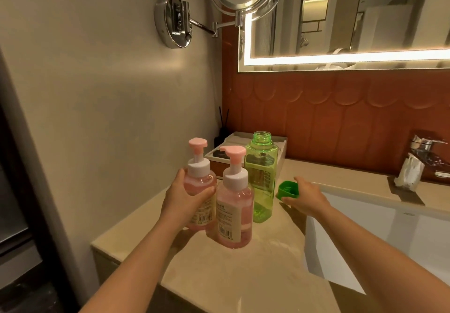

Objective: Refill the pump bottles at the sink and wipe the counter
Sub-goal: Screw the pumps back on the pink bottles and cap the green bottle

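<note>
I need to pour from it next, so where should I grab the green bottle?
Probably around the middle of the green bottle, coming from its right: it stands upright and uncapped, so keep it level, and the near pump bottle crowds its left.

The front pump bottle (233, 217) and green bottle (261, 174) stand between the left hand (181, 199), gripping the rear pump bottle (201, 181), and the right hand (306, 197), holding the green cap (288, 189), with open counter (243, 278) nearer the person.
</note>
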A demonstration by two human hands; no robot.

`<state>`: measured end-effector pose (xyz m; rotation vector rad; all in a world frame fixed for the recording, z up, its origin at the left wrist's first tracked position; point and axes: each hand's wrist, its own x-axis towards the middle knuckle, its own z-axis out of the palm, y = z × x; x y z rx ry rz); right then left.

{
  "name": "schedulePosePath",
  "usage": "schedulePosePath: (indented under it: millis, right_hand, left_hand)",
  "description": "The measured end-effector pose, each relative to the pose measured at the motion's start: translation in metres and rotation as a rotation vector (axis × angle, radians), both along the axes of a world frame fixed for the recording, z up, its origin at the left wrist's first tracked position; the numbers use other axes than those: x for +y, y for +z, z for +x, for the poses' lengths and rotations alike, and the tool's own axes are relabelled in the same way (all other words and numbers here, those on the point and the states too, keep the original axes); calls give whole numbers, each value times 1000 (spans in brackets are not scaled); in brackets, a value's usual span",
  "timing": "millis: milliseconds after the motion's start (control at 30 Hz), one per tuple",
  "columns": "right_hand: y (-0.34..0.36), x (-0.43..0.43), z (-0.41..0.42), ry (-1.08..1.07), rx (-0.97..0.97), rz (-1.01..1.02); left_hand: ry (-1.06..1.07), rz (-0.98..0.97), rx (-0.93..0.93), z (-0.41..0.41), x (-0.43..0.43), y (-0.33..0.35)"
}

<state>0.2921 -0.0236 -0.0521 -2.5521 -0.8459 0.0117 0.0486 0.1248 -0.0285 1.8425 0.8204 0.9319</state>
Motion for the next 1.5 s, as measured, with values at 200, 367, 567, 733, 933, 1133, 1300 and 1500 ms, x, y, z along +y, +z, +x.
schedulePosePath:
  millis: [200,367,567,733,933,1133,1300,1500]
  right_hand:
    - [2,-5,-8,-13,-105,-1]
    - [7,-20,-18,10,-62,28]
    - [17,-36,-37,17,98,327]
    - [36,-54,-56,30,311,607]
    - [59,-80,-75,-106,822,1015]
    - [75,-101,-75,-152,1016,1073]
    - [97,-112,-75,-134,1031,1086]
    - [113,-122,-69,-55,952,1115]
  left_hand:
    - [-28,-41,-9,-3,-5,3]
    - [-119,-232,-47,-10,-10,9]
    - [-70,-166,-157,-14,-25,21]
    - [152,58,-128,-21,-51,33]
    - [108,350,-153,-23,-95,67]
    - [-269,376,0,-2,-142,108]
    - [-247,288,17,40,-149,120]
    - [-28,418,110,87,-126,107]
